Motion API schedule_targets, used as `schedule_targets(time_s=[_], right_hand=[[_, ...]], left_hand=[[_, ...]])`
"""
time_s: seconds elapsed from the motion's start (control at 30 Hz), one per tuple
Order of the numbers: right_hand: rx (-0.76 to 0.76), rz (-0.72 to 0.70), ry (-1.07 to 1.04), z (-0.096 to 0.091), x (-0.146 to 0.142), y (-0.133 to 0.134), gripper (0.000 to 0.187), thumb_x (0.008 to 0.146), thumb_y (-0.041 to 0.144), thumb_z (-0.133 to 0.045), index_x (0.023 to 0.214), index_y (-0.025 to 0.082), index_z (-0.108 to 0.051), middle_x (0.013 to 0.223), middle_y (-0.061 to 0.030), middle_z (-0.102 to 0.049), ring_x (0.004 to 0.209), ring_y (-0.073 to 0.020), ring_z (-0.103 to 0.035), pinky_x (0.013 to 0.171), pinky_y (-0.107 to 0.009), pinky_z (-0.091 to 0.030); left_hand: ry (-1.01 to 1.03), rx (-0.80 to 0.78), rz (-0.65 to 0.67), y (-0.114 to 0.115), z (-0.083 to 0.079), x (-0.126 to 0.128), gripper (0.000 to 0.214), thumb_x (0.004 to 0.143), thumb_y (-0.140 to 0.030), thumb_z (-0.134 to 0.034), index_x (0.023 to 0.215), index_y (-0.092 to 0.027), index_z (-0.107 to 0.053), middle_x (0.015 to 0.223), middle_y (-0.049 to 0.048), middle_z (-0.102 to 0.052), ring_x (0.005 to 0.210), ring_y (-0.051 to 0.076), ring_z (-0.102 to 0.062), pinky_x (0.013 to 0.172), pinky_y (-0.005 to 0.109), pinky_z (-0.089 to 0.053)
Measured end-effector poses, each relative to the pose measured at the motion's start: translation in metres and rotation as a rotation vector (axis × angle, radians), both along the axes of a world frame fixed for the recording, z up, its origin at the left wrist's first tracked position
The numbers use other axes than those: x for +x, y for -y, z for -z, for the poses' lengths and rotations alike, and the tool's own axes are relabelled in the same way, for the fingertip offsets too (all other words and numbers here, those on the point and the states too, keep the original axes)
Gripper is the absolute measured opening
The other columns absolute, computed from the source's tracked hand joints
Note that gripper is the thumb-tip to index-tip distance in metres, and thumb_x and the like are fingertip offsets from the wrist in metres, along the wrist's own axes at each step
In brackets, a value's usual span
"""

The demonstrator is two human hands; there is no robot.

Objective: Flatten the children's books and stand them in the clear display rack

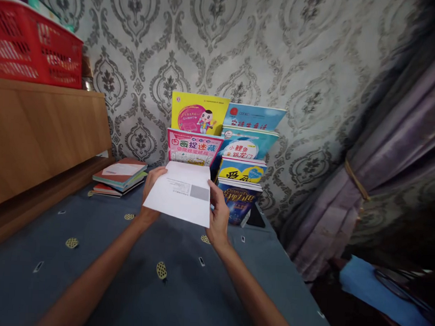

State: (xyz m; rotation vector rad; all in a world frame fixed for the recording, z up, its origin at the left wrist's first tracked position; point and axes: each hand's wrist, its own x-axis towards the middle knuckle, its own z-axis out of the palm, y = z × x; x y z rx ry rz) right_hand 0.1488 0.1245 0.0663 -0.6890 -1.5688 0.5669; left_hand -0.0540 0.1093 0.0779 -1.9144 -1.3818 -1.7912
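My left hand (150,182) and my right hand (220,213) grip a white printed sheet (174,202) by its two sides, above the bed-like surface. It carries a grey block and small print; whether it is one sheet or part of a booklet I cannot tell. Just behind it stands a pink picture book (192,146), its lower part hidden by the sheet. A yellow book (200,114) rises behind that one. Right of them, books stand in a stepped row: a blue book (257,117), a teal book (250,144), a yellow-and-blue book (242,170) and dark blue books (237,202).
A dark blue patterned cloth (122,275) covers the surface. Stacked books (121,174) lie at the left by a wooden cabinet (42,142) bearing a red basket (36,43). A black flat object (256,218) lies beside the dark books. A tied curtain (334,190) hangs right.
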Motion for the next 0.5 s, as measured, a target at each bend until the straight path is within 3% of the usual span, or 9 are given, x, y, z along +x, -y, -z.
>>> schedule_targets(time_s=[0.17,0.5], right_hand=[[0.078,-0.012,-0.042,-0.012,-0.004,-0.016,0.048,0.095,0.031,-0.050,0.143,0.026,-0.051,0.143,-0.0104,-0.059,0.128,-0.0282,-0.058,0.107,-0.052,-0.048],[0.137,0.041,0.072,-0.039,-0.003,-0.052,0.048,0.098,0.036,-0.046,0.145,0.030,-0.047,0.143,-0.0096,-0.059,0.125,-0.0295,-0.060,0.102,-0.054,-0.053]], left_hand=[[0.090,0.168,0.065,-0.021,-0.011,0.004,0.032,0.097,-0.048,-0.052,0.120,-0.029,-0.058,0.119,0.0095,-0.063,0.116,0.028,-0.058,0.103,0.047,-0.047],[-0.032,0.045,0.004,-0.059,-0.043,-0.007,0.037,0.103,-0.047,-0.032,0.110,-0.022,-0.058,0.108,0.0096,-0.067,0.105,0.026,-0.062,0.095,0.043,-0.048]])
